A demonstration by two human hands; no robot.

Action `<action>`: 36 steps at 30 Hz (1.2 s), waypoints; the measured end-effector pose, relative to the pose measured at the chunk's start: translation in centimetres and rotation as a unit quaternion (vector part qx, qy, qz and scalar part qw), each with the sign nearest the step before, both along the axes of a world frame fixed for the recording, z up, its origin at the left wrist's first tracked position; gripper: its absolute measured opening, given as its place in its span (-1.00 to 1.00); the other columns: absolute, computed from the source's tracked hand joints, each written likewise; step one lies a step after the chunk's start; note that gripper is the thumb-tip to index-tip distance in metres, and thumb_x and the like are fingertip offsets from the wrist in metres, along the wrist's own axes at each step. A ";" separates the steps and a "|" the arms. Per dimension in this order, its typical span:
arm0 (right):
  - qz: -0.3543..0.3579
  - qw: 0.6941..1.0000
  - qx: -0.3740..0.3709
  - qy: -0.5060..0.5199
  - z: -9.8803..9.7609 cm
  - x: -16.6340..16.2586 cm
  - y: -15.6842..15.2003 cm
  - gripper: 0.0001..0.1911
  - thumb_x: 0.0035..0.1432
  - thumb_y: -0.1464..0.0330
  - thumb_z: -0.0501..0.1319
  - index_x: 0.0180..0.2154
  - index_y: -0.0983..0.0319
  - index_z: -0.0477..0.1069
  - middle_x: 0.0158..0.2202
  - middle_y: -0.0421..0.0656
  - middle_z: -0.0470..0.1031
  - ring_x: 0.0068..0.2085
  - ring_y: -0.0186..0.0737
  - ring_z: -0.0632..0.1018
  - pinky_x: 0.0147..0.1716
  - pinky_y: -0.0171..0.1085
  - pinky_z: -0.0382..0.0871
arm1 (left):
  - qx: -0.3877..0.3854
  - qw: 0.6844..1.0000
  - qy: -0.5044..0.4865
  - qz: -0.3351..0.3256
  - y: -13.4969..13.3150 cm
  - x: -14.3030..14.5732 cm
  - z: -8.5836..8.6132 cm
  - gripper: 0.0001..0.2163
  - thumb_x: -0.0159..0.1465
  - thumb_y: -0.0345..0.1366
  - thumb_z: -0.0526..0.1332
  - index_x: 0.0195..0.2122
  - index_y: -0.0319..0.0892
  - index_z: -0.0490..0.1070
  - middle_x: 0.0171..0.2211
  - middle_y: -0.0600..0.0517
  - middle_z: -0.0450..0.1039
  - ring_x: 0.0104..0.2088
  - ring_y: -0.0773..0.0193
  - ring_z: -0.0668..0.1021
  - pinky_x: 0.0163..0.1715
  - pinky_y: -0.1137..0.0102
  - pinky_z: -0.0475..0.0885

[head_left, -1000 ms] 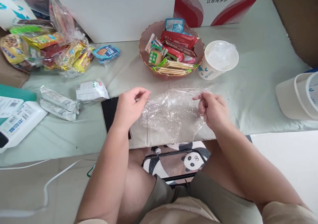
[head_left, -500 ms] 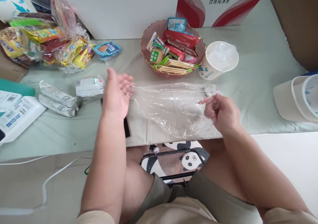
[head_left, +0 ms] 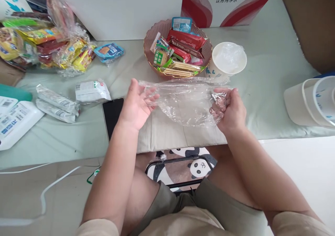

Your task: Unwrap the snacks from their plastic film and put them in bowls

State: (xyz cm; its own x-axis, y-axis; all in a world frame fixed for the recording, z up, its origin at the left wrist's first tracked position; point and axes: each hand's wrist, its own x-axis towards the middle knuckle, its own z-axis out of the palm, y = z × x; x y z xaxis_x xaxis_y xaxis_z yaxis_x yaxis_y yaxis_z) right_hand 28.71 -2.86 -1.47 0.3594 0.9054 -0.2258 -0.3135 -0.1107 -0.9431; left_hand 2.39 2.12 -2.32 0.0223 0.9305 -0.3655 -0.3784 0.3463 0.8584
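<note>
A clear plastic bag (head_left: pixel 184 101) is stretched between my two hands just above the pale green tablecloth (head_left: pixel 264 61). My left hand (head_left: pixel 137 103) has its fingers curled inside the bag's left end, palm up. My right hand (head_left: pixel 229 108) is closed on the bag's bunched right end. Behind the bag stands a pink ribbed bowl (head_left: pixel 151 40) holding several wrapped snacks, with a white paper cup (head_left: pixel 226 65) lined with clear plastic to its right. A black phone (head_left: pixel 112 115) lies flat beside my left wrist.
A heap of snack packets (head_left: pixel 52 47) in a plastic bag sits at the far left, with a blue packet (head_left: pixel 108 52), a white packet (head_left: pixel 91 90) and two silver packets (head_left: pixel 56 101) nearer. Stacked white cups (head_left: pixel 311 101) lie at the right edge. A red-and-white carton (head_left: pixel 225 0) stands behind.
The bag has been lifted off the cloth and pulled taut. My left hand went from an open reach to gripping the bag's left end; my right hand gathered the right end.
</note>
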 end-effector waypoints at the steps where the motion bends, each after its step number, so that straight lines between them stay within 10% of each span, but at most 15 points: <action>1: 0.003 1.000 -0.001 0.016 -0.1 0.0 0.1 -0.42 0.16 -0.25 0.28 -0.31 0.15 0.50 -0.67 -0.39 -0.04 -0.69 -0.45 -0.01 -0.70 -0.33 -0.08 | -0.009 0.998 -0.006 -0.062 -0.4 0.2 -0.1 -0.46 0.14 0.24 0.42 -0.10 -0.12 0.53 -0.07 -0.15 0.63 -0.10 0.08 0.69 -0.29 0.34 0.55; 6: 0.023 0.997 -0.003 0.069 -0.1 -0.2 0.8 -0.40 0.23 -0.27 0.20 -0.31 0.15 0.44 -0.68 -0.41 -0.05 -0.71 -0.46 -0.04 -0.72 -0.35 -0.09 | 0.082 0.979 0.053 -0.181 -1.9 1.8 0.1 -0.70 0.05 -0.11 0.59 -0.31 -0.15 0.60 -0.08 -0.09 0.70 0.12 0.07 0.64 0.16 0.27 0.48; 10: 0.014 0.996 -0.008 0.086 0.2 -0.3 1.1 -0.40 0.26 -0.25 0.18 -0.35 0.16 0.42 -0.71 -0.42 -0.11 -0.72 -0.47 -0.05 -0.73 -0.37 -0.10 | 0.114 0.992 0.026 -0.049 -1.8 2.5 1.2 -0.71 0.15 -0.06 0.50 -0.38 -0.08 0.47 -0.66 0.17 0.40 -0.36 0.21 0.70 -0.33 0.41 0.59; 13: -0.001 0.997 -0.012 0.079 0.4 -0.3 1.1 -0.40 0.25 -0.25 0.19 -0.35 0.16 0.41 -0.71 -0.43 -0.10 -0.72 -0.47 -0.05 -0.73 -0.37 -0.11 | 0.072 0.992 0.098 -0.036 -1.7 2.5 1.7 -0.72 0.19 -0.07 0.47 -0.32 -0.07 0.41 -0.69 0.23 0.32 -0.71 0.35 0.46 -0.77 0.53 0.19; 19: -0.041 0.998 0.018 0.047 0.3 0.3 0.9 -0.49 0.36 -0.15 0.14 -0.27 0.16 0.43 -0.70 -0.43 -0.10 -0.73 -0.45 -0.02 -0.72 -0.37 -0.05 | 0.065 0.970 0.233 -0.032 -1.7 1.0 2.1 -0.73 0.25 -0.16 0.42 -0.50 -0.14 0.44 -0.71 0.15 0.29 -0.78 0.46 0.24 -0.85 0.52 -0.02; 24: -0.081 0.995 0.023 0.056 0.5 1.1 0.8 -0.54 0.46 -0.05 0.05 -0.25 0.14 0.43 -0.72 -0.43 -0.09 -0.75 -0.44 -0.04 -0.73 -0.37 -0.09 | 0.163 0.983 0.076 0.028 -1.4 -0.8 3.7 -0.46 0.13 -0.11 0.47 -0.70 -0.14 0.10 -0.81 0.23 -0.04 -0.80 0.52 0.03 -0.79 0.53 -0.05; 30: -0.028 0.998 0.018 0.046 0.9 0.5 0.5 -0.41 0.31 -0.24 0.12 -0.29 0.16 0.43 -0.75 -0.43 -0.03 -0.76 -0.44 -0.04 -0.75 -0.34 -0.17 | -0.060 0.993 0.005 -0.104 -1.6 -1.0 3.5 -0.51 0.21 0.26 0.26 -0.14 -0.08 0.42 -0.39 -0.01 0.54 -0.43 0.14 0.63 -0.44 0.29 0.57; 33: 0.002 0.999 0.036 0.023 0.9 -0.1 0.3 -0.37 0.24 -0.29 0.16 -0.32 0.16 0.45 -0.76 -0.42 -0.01 -0.76 -0.44 -0.03 -0.72 -0.33 -0.12 | -0.097 0.979 0.045 -0.175 -1.7 -0.4 2.8 -0.29 0.13 -0.04 0.46 0.25 0.07 0.19 -0.15 -0.04 0.60 -0.33 0.11 0.70 -0.34 0.29 0.57; 36: 0.014 0.998 0.060 -0.014 0.4 -0.2 0.1 -0.42 0.19 -0.22 0.26 -0.38 0.18 0.49 -0.72 -0.35 0.15 -0.73 -0.43 0.14 -0.67 -0.31 0.02 | 0.017 0.995 0.073 -0.066 -1.6 0.0 2.5 -0.23 0.00 -0.37 0.53 0.20 0.19 0.25 -0.02 0.08 0.55 -0.33 0.32 0.65 -0.29 0.40 0.53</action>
State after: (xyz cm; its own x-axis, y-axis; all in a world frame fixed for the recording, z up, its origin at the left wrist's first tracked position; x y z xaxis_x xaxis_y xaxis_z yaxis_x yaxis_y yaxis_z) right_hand 28.52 -2.72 -1.03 0.3374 0.9355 -0.1052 -0.2853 -0.0049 -0.9584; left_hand 2.39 0.51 0.16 0.0932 0.9353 -0.3413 -0.2015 0.3534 0.9135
